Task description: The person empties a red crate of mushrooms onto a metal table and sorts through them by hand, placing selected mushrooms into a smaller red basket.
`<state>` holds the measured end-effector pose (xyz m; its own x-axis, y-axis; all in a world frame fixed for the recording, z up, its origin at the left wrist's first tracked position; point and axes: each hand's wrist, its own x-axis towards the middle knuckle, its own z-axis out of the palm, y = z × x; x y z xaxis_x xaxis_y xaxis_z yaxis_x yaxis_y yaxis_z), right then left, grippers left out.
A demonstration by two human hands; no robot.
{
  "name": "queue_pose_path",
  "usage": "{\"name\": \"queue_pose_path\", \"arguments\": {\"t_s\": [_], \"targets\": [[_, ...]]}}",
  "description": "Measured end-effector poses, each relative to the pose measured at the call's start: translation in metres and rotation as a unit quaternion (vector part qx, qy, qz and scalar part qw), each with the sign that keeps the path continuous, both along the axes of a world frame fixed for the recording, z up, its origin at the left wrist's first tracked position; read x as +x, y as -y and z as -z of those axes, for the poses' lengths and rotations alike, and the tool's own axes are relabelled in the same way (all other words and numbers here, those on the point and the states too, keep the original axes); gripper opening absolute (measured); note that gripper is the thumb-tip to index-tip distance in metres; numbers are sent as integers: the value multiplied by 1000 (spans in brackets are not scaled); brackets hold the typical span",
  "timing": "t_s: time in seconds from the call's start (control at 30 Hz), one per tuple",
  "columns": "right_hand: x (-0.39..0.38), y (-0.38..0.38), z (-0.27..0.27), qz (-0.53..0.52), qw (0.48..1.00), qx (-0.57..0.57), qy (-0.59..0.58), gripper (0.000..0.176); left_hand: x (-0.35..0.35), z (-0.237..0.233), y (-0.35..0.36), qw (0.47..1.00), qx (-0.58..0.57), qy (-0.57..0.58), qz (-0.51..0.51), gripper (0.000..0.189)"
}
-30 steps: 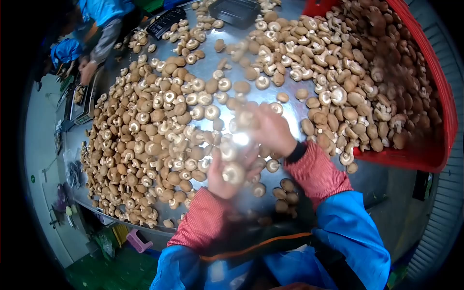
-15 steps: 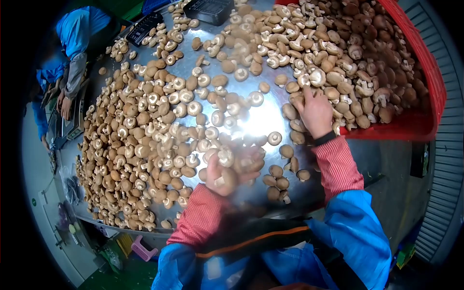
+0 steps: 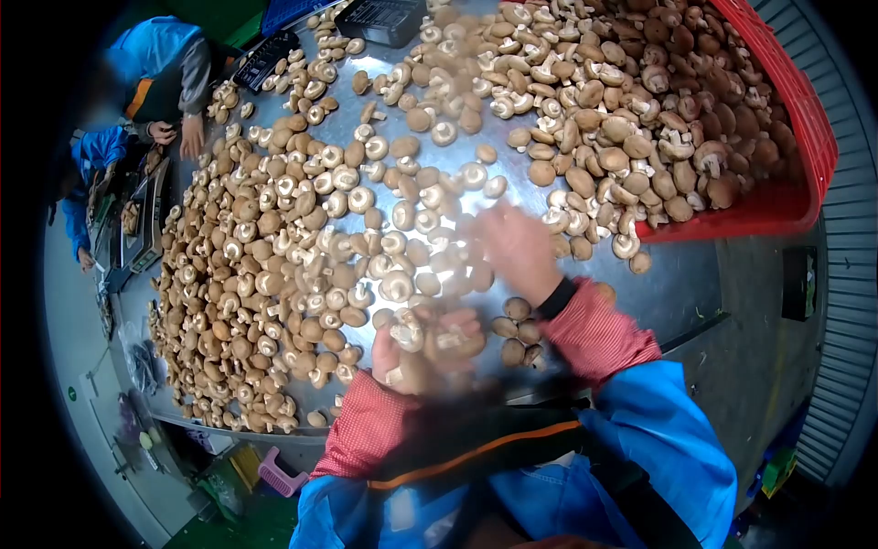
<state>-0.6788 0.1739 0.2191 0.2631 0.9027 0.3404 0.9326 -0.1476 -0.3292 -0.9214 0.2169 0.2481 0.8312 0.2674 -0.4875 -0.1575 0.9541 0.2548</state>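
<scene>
My left hand [image 3: 388, 355], palm up and low over the front of the table, cups several shiitake mushrooms [image 3: 408, 331]. Some of its fingers are hidden beneath them or blurred. Above the middle of the metal table, my right hand [image 3: 518, 245] is smeared by motion, and whether it holds anything cannot be seen. A small group of mushrooms [image 3: 518, 331] lies between my two arms. Brown-capped mushrooms with pale stems form a wide spread [image 3: 261, 265] on the left and a thick heap [image 3: 613, 119] spilling from the red crate [image 3: 825, 151] on the right.
Black trays [image 3: 382, 22] stand at the far edge of the metal table [image 3: 677, 279]. Across the left side, people in blue work clothes have their hands [image 3: 190, 137] by a scale [image 3: 146, 215]. A pink plastic stool [image 3: 282, 476] is on the floor below.
My right hand has moved left and nearer, from the heap by the crate to the middle of the table. My left hand stays low with its mushrooms. A co-worker's hand has shifted onto the table.
</scene>
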Motion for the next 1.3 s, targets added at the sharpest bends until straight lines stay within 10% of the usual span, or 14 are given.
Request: {"name": "queue_pose_path", "arguments": {"t_s": [0.07,0.27,0.63,0.87,1.1,1.3], "targets": [[51,-1,17,90,992,-40,73,19,-20,36,2,985,-103,140,-12,57],[132,-8,62,205,944,-91,243,14,-9,23,12,994,-95,28,38,45],[130,1,41,132,976,-174,2,48,1,4,10,996,-47,-20,76,46],[114,-32,39,127,976,-166,-55,64,-1,24,13,986,-46,145,72,55],[73,-49,34,51,988,-115,-94,53,2,9,11,995,47,-25,86,54],[58,-92,24,36,973,-224,-49,44,-8,27,9,991,-31,115,61,56]]}}
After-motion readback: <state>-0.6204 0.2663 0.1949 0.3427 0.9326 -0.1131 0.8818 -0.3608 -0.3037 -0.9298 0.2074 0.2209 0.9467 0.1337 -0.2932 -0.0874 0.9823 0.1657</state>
